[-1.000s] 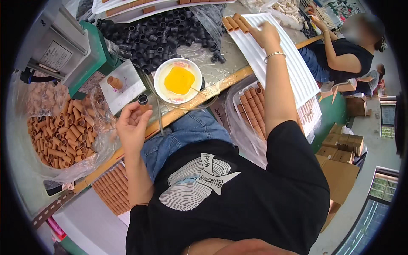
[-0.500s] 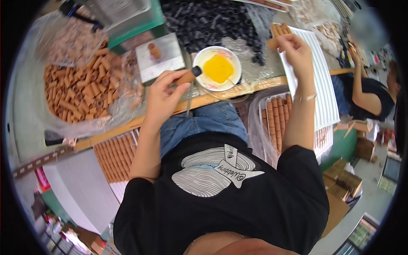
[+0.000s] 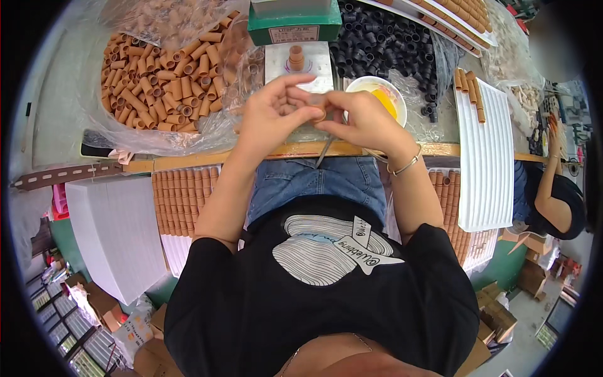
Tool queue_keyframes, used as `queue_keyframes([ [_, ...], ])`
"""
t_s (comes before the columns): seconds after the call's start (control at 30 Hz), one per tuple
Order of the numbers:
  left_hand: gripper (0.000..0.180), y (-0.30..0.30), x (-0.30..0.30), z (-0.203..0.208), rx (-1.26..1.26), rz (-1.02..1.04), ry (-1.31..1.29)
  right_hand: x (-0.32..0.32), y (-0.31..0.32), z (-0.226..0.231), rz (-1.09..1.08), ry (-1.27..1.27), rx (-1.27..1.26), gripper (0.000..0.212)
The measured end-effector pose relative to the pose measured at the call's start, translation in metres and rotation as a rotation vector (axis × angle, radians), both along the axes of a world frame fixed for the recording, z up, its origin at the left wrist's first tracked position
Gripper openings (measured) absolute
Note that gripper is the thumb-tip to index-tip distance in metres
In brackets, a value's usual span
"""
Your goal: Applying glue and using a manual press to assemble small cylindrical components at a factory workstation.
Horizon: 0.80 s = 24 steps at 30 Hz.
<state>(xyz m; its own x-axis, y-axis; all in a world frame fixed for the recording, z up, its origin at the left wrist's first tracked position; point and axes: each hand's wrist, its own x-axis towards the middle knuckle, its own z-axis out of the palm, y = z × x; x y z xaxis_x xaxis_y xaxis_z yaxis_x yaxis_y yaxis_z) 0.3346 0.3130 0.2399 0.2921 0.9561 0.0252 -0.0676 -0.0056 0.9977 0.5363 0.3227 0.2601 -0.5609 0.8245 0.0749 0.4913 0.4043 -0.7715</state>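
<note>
My hands meet above the table's front edge, fingertips together. My left hand (image 3: pixel 273 116) is closed round a small brown tube (image 3: pixel 320 115); only its rim shows between the fingers. My right hand (image 3: pixel 370 122) is in a pinch against the same spot, and what its fingertips grip is blurred and mostly hidden. Just beyond, a brown tube (image 3: pixel 296 56) stands upright on a square metal plate (image 3: pixel 273 66). Partly behind my right hand sits a white bowl (image 3: pixel 402 103) of yellow liquid (image 3: pixel 384 100).
Loose brown tubes (image 3: pixel 163 88) are heaped at left, black ring-like parts (image 3: pixel 389 53) at back right. A white ribbed tray (image 3: pixel 487 163) at right carries several brown tubes (image 3: pixel 471 88). A green box (image 3: pixel 295 31) stands behind the plate. Another person (image 3: pixel 553 195) works at far right.
My right hand has left the ribbed tray and come in to meet the left. The black-tipped end of the left hand's tube no longer shows. The view has swung round.
</note>
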Motion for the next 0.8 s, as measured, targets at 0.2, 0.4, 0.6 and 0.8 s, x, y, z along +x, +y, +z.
queue_keyframes([
  [0.2, 0.048, 0.066, -0.010, -0.027, 0.594, 0.412, 0.613, -0.018, 0.057, -0.022, -0.303, -0.083, 0.400, 0.022],
  [0.4, 0.035, 0.088, -0.034, -0.031, 0.466, 0.266, 0.555, -0.044, 0.079, -0.029, -0.304, -0.138, 0.294, 0.024],
  [0.6, 0.033, 0.020, -0.055, -0.014, 0.115, 0.157, 0.142, -0.029, 0.043, -0.020, -0.400, -0.259, 0.413, 0.045],
  [0.8, 0.050, -0.036, -0.019, 0.004, -0.156, -0.222, -0.072, -0.019, -0.025, -0.002, -0.069, 0.432, -0.355, 0.028],
])
